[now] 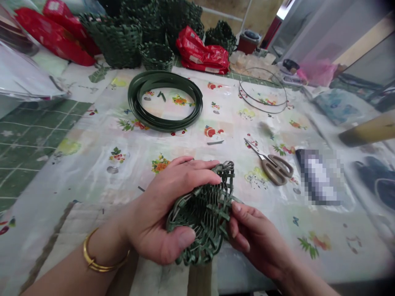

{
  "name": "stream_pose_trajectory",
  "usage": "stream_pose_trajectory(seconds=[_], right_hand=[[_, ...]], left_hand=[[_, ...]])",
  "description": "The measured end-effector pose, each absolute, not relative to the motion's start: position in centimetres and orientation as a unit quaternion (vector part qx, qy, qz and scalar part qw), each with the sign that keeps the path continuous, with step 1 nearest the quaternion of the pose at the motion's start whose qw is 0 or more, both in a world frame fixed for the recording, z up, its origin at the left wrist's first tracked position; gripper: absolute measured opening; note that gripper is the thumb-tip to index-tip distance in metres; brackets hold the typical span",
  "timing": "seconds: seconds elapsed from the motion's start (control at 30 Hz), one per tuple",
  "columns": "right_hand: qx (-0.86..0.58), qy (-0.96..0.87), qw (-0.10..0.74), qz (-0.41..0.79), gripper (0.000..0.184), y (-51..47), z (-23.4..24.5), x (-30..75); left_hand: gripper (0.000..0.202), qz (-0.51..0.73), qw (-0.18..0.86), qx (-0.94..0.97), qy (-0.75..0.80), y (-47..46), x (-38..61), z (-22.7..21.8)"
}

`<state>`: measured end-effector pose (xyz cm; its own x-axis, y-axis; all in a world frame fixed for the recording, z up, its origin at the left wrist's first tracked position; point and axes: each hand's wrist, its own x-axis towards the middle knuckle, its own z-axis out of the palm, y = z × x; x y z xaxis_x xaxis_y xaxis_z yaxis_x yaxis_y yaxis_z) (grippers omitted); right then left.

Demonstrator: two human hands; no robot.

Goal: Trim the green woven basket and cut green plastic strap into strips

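Note:
A small, half-woven green basket of flat plastic strips is held above the near table edge. My left hand wraps it from the left, fingers over the top rim and thumb pressed on its front. My right hand pinches the basket's right side, where loose strip ends stick out. A gold bangle is on my left wrist.
Scissors lie right of the basket on the floral tablecloth. A coil of green strip and a wire ring lie farther back. Finished green baskets and red bags stand along the far edge.

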<state>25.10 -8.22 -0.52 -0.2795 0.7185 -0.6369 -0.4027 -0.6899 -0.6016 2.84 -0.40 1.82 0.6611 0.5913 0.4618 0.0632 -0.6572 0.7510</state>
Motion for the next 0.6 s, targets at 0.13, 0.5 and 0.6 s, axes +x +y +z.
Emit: stream_pose_trajectory(seconds=[0.13, 0.5, 0.6], right_hand=[[-0.506, -0.159, 0.371, 0.762, 0.045, -8.2, -1.3, 24.6], [-0.435, -0.089, 0.406, 0.799, 0.044, -9.1, -1.0, 24.4], [-0.379, -0.086, 0.407, 0.827, 0.045, -9.4, -1.4, 24.6]], left_hand=[[0.064, 0.363, 0.375, 0.828, 0.206, -0.4, 2.9, 1.7], [0.062, 0.37, 0.422, 0.804, 0.196, -0.7, 2.8, 1.6], [0.062, 0.377, 0.469, 0.775, 0.192, -0.7, 2.5, 1.3]])
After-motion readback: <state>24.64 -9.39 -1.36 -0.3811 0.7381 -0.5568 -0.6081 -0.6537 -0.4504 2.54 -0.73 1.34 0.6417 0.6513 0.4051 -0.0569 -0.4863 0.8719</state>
